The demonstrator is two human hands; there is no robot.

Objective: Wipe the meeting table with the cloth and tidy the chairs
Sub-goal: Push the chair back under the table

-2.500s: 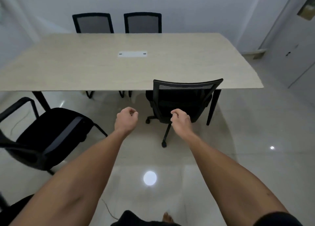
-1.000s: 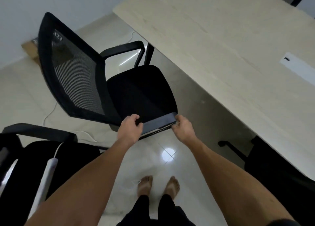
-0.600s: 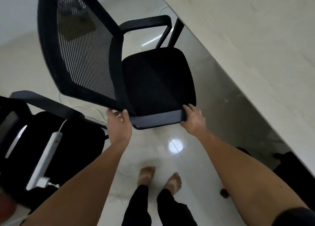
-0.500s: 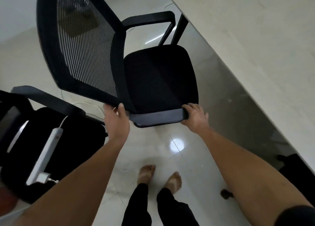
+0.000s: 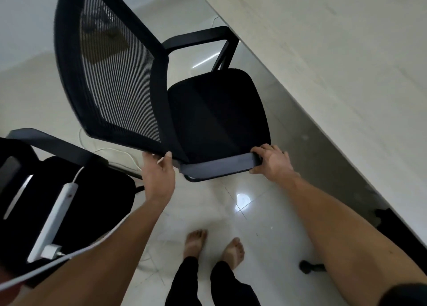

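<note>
Gripping the black mesh chair [image 5: 161, 93] with both hands: left hand [image 5: 159, 174] clasping the lower corner of the backrest, right hand [image 5: 271, 161] wrapping the front end of the near armrest [image 5: 218, 167]. Standing just left of the counter [image 5: 335, 63], seat facing its long edge, far armrest almost touching that edge. Armrest's long axis running left to right between the hands, both equally close. Probably calling for a push rightward, tucking the seat under. Second chair [image 5: 57, 201] carrying a white power strip [image 5: 54, 220], waiting near left.
</note>
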